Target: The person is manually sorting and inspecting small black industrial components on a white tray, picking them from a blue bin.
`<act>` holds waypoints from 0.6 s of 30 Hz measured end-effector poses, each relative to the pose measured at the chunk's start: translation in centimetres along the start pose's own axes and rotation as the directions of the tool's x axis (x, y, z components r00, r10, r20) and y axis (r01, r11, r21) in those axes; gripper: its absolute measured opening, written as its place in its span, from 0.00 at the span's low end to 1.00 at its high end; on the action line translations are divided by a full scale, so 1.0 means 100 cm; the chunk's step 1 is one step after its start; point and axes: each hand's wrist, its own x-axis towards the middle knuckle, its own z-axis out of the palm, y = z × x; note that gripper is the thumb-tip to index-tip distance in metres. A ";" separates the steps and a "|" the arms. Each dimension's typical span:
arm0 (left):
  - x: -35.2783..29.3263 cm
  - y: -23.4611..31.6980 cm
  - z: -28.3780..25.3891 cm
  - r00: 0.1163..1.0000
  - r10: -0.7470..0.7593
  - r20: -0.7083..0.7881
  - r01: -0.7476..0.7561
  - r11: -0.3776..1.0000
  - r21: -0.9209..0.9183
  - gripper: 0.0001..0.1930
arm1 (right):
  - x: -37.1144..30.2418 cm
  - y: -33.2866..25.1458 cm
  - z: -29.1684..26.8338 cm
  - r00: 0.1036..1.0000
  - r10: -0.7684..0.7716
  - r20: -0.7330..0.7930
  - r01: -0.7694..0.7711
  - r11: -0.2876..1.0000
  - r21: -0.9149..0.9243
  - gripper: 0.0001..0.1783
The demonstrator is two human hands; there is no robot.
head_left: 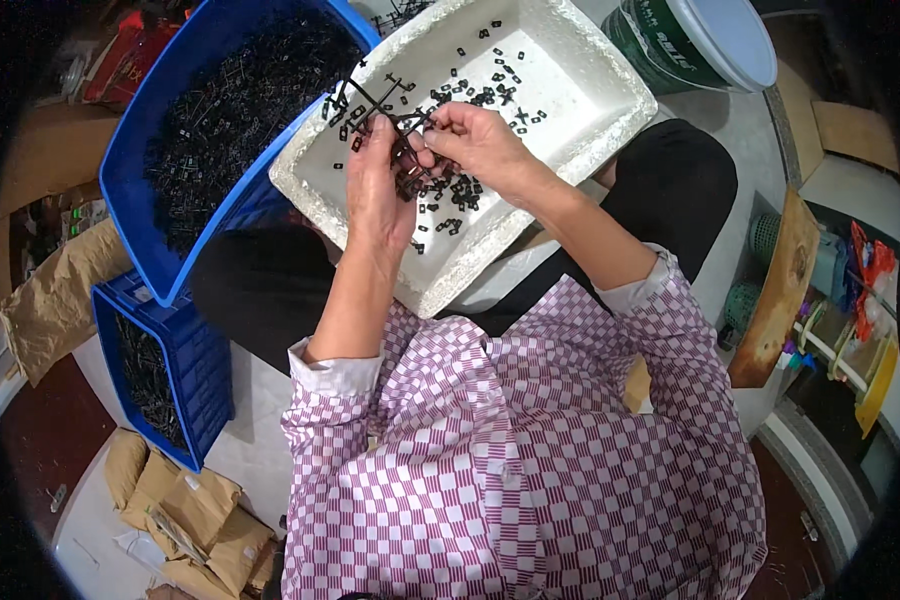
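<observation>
Over a white foam box point(590, 50), my left hand point(375, 185) grips a branching black plastic sprue point(375, 100) with small parts along its arms. My right hand point(482, 145) is closed at the sprue's right side, thumb and fingertips pinched together close to the left fingers. What exactly sits between the right fingertips is too small to make out. Many small black rectangular pieces point(460, 192) lie loose on the box floor below both hands. The box rests tilted across my lap, between my knees.
A large blue bin point(128, 190) heaped with black sprues point(240, 110) stands at the left. Below it is a smaller blue crate point(205, 385) of black pieces. A green and white bucket point(670, 45) is at the upper right. Brown paper packages point(195, 510) lie lower left.
</observation>
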 end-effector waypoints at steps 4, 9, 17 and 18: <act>-0.005 -0.004 0.003 0.998 -0.019 0.053 0.015 0.997 0.078 0.09 | 0.015 0.017 -0.013 0.983 -0.127 -0.132 0.061 0.906 -0.418 0.08; -0.007 -0.001 0.004 0.997 -0.058 0.048 0.056 0.997 0.054 0.10 | 0.018 0.013 -0.018 0.975 -0.084 -0.205 0.011 0.943 -0.334 0.09; 0.002 0.006 -0.007 0.997 0.078 0.002 -0.078 0.997 0.001 0.10 | -0.001 -0.021 -0.004 0.973 0.050 0.227 -0.068 0.995 0.068 0.11; 0.002 0.007 -0.007 0.996 0.091 -0.010 -0.091 0.996 0.013 0.10 | 0.000 -0.021 -0.006 0.963 0.049 0.266 -0.050 0.999 -0.005 0.12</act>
